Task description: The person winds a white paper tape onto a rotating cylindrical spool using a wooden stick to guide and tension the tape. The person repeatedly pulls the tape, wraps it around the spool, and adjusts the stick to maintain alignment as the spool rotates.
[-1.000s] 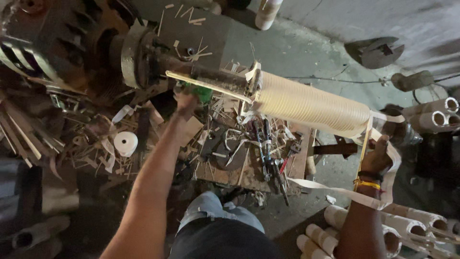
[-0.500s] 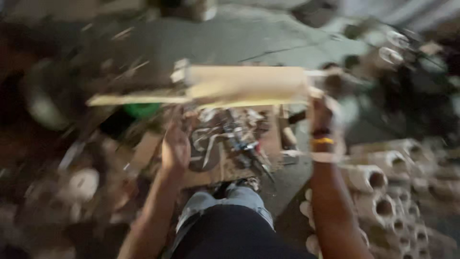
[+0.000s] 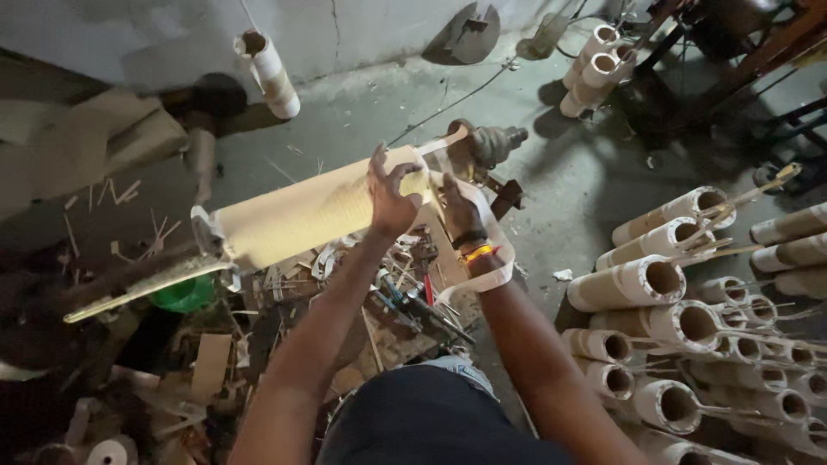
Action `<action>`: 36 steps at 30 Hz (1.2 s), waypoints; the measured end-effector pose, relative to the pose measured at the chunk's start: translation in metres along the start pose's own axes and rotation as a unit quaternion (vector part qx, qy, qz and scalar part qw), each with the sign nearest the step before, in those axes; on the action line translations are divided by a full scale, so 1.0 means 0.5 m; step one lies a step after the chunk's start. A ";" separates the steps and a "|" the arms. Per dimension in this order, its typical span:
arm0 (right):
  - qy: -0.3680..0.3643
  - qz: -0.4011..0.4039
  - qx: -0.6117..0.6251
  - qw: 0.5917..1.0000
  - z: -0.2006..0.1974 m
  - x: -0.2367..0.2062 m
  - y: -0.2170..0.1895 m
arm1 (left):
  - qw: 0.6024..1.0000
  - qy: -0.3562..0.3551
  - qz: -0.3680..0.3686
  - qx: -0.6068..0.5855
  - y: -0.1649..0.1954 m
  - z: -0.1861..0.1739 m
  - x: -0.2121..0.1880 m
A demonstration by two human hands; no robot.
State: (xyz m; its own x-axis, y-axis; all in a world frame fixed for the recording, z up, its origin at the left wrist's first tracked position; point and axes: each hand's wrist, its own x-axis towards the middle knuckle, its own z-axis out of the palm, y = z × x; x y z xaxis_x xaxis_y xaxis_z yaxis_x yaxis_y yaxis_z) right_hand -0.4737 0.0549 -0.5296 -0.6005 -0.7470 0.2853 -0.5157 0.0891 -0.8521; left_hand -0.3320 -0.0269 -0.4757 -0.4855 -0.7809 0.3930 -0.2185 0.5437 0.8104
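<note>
A long cream roll (image 3: 301,211), wound with fine thread, lies slanted in front of me above the floor. A flat wooden slat (image 3: 146,288) sticks out of its lower left end. My left hand (image 3: 392,194) grips over the top of the roll's right end, fingers curled around it. Just to the right, my right hand (image 3: 461,213) holds the same end from the side. A white strip (image 3: 502,258) loops around my right wrist and runs up past the roll's end.
Several cream tubes (image 3: 663,284) with sticks in them are stacked at the right. Tools and scraps (image 3: 405,301) litter the floor under the roll, beside a green bowl (image 3: 181,294). A metal machine part (image 3: 493,142) lies behind my hands. More tubes (image 3: 594,69) stand at the back.
My view has swung right. My left hand has moved from the roll's left end to its right end, beside my right hand. The roll now slants down to the left.
</note>
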 end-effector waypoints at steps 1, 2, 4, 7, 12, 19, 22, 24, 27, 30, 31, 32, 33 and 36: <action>-0.009 -0.064 -0.078 0.995 0.000 -0.002 0.005 | 0.999 -0.001 0.005 0.044 -0.011 0.015 0.007; -0.022 -0.126 -0.154 0.980 -0.002 -0.002 0.007 | 0.997 -0.012 0.003 0.070 -0.012 0.024 0.009; -0.032 0.041 0.061 0.997 0.002 0.001 0.009 | 0.992 -0.033 0.002 0.122 -0.013 0.030 0.012; -0.037 0.134 0.139 0.980 0.004 0.008 -0.004 | 0.990 -0.053 0.004 0.132 -0.012 0.029 -0.001; -0.084 0.239 0.144 0.957 -0.004 0.011 -0.029 | 0.983 -0.065 0.060 0.159 -0.008 0.016 -0.004; -0.096 0.319 0.173 0.927 0.006 0.020 -0.012 | 0.976 -0.098 0.098 0.170 -0.027 0.019 0.014; -0.104 0.266 0.167 0.944 0.011 0.022 0.003 | 0.974 -0.071 0.056 0.209 -0.026 0.012 0.014; -0.113 0.289 0.158 0.938 0.011 0.018 0.017 | 0.970 -0.083 0.104 0.206 -0.022 0.005 0.017; -0.112 0.219 0.124 0.961 0.016 0.018 0.030 | 0.972 -0.086 0.095 0.198 -0.017 -0.006 0.021; -0.045 -0.128 -0.082 0.987 0.021 0.015 0.048 | 0.967 -0.080 0.137 0.202 -0.020 -0.011 0.019; -0.032 -0.145 -0.177 0.973 0.021 0.009 0.048 | 0.964 -0.083 0.151 0.201 -0.022 -0.010 0.013; -0.015 -0.163 -0.271 0.949 0.019 0.003 0.046 | 0.971 -0.063 0.128 0.190 -0.027 -0.009 0.005; 0.032 -0.141 -0.185 0.972 0.017 -0.005 0.042 | 0.976 -0.039 0.114 0.179 -0.032 -0.007 0.002; 0.051 -0.164 -0.086 0.981 0.021 -0.030 0.022 | 0.999 0.008 -0.023 0.029 -0.055 0.004 0.024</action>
State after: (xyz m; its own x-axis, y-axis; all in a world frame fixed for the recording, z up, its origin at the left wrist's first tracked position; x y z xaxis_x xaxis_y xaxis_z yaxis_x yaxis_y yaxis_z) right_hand -0.4637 0.0603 -0.5478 -0.4384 -0.6846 0.5824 -0.7816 -0.0295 -0.6230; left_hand -0.3336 -0.0506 -0.4945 -0.4603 -0.8102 0.3629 -0.2893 0.5233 0.8015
